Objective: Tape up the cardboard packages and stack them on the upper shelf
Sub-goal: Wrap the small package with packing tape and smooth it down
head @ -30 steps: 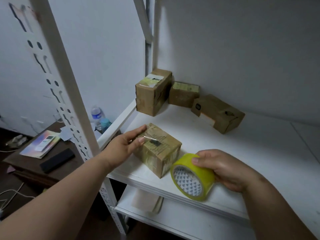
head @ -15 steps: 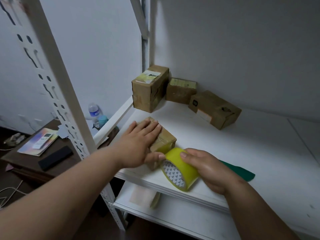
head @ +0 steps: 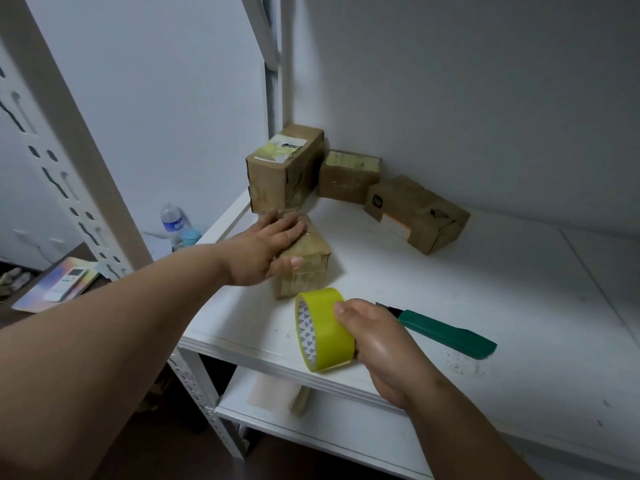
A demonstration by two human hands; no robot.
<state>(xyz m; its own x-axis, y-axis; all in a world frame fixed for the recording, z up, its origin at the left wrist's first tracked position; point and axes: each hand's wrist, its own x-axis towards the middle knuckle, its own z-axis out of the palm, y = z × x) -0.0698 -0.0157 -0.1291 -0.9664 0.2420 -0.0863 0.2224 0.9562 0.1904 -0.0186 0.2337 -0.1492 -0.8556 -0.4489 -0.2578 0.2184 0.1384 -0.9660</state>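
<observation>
Here the box lies on the white shelf, near its front left corner, and its long axis runs from the front toward the back corner, a little to the left. It is wrapped in shiny tape. The left hand rests flat on top of the box, the fingers straight and together, pointing to the back, while the thumb presses against the near side face. The left forearm comes in from the lower left, stretched almost straight.

Just in front of the box, the right hand grips a yellow tape roll; the fingers curl over its outer band. The roll stands on its edge above the front of the shelf, and its open core faces left. Behind this hand a green cutter lies flat on the shelf, its tip pointing left toward the hand.

In the back corner three more boxes stand close together against the grey wall. The shelf belongs to a white metal rack with slotted posts. A lower shelf shows below. At the left, lower down, a dark table carries a bottle.
</observation>
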